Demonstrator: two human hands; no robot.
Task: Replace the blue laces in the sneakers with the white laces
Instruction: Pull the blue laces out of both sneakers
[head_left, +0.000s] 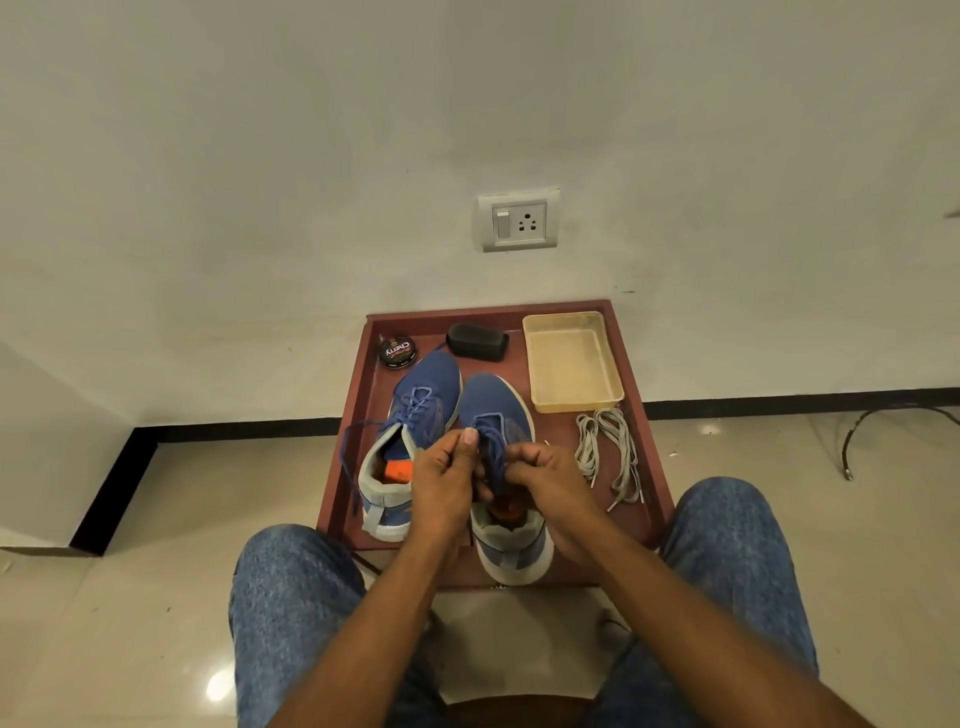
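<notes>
Two blue sneakers stand side by side, toes away from me, on a low red-brown table (631, 364). The left sneaker (410, 415) keeps its blue lace, with a loose end trailing over the table's left edge. Over the tongue of the right sneaker (501, 410), my left hand (447, 478) and my right hand (545, 478) both pinch its blue lace (496, 452). The white laces (610, 452) lie in a loose bundle on the table to the right of the right sneaker.
An empty beige plastic tray (571, 364) sits at the table's back right. A round polish tin (397, 352) and a black brush (477, 341) are at the back left. A wall with a socket (519, 221) rises behind. My knees flank the table.
</notes>
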